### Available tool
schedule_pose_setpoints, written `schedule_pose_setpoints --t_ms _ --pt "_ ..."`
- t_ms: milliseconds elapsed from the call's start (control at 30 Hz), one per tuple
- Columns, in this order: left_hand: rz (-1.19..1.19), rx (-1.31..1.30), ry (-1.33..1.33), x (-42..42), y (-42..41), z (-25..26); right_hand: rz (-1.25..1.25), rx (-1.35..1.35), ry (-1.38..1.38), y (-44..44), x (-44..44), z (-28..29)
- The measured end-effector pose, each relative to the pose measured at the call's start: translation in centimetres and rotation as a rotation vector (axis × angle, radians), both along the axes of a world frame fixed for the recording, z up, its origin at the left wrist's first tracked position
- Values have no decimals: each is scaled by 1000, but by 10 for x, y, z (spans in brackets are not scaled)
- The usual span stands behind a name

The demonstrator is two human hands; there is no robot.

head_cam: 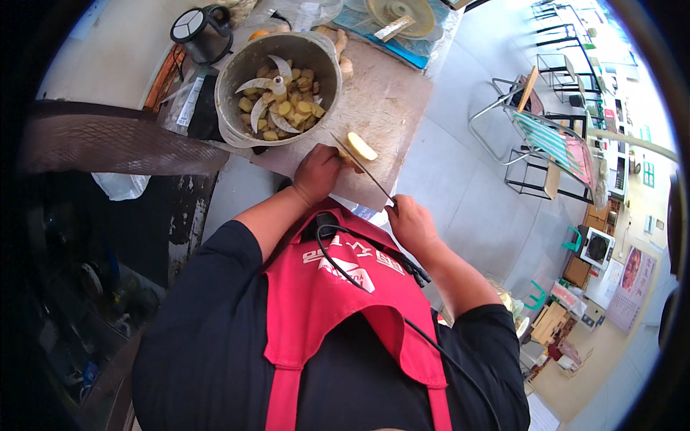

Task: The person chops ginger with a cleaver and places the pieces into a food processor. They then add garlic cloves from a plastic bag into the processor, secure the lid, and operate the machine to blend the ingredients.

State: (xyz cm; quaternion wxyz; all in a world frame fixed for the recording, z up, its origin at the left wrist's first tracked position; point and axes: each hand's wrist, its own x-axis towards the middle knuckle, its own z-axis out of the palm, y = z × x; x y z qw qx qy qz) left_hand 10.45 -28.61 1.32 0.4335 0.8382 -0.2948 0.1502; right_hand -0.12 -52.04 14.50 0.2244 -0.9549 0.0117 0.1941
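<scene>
My right hand (414, 222) grips the handle of a knife (372, 178), whose thin blade slants up and left over the cutting board (377, 102). Under the blade, my left hand (319, 171) holds a piece of ginger (351, 160) against the board; my fingers partly hide it. A pale cut piece of ginger (361, 146) lies just beyond the blade. Behind my left hand stands a metal food-chopper bowl (222, 108) with chunks of ginger (302, 110) inside. Curved chopper blades (277, 89) rise among the chunks. Uncut ginger root (345, 63) lies beside the bowl.
A dark chopper motor head (202, 35) sits at the back left. Behind the board are a blue tray (412, 54) and a round lid (401, 13). A cable (345, 272) hangs over my red apron (302, 323). A folding chair (555, 143) stands on the floor to the right.
</scene>
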Motion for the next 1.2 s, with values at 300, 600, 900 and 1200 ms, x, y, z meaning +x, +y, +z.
schedule_pose_setpoints --t_ms 300,600,900,1200 --pt "-289 257 115 46 -10 34 -387 10 -132 -11 -49 19" --pt "-349 268 337 47 -7 36 -517 90 -43 12 -52 18" --pt "-109 -24 167 24 -15 13 -383 72 10 37 -24 46" --pt "-60 -23 37 26 -16 0 -357 -82 294 63 22 53"
